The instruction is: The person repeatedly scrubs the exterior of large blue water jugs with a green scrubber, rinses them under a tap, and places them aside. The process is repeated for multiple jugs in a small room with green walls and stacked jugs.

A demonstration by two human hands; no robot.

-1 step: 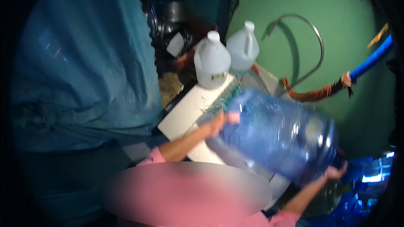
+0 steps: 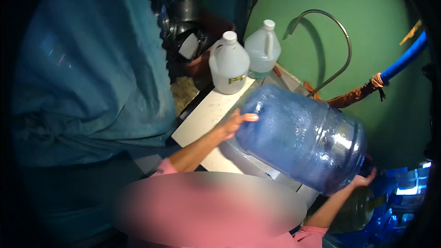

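Note:
A large, clear blue water-cooler bottle point(image 2: 298, 133) lies on its side in my hands, wet and shiny, over a white counter with a basin. Its broad base points to the upper left and its neck end to the lower right. My left hand point(image 2: 236, 124) grips the base end, the thumb lying on the near side. At the neck end, my right hand point(image 2: 364, 179) holds the bottle from below; some of its fingers are hidden behind the neck. Beyond the bottle stand two translucent white jugs with handles, one nearer point(image 2: 229, 64) and one farther point(image 2: 262, 48).
A bent metal pipe point(image 2: 350, 50) and a blue hose point(image 2: 404, 64) run along the green wall at the right. Blue curtain point(image 2: 92, 73) hangs at the left, beside metal pots point(image 2: 186, 11). More large bottles point(image 2: 356, 209) stand at the lower right.
The bottle and both hands have moved slightly up in the picture, covering a teal patch beside the basin. The hold is unchanged, and the view itself has shifted a little.

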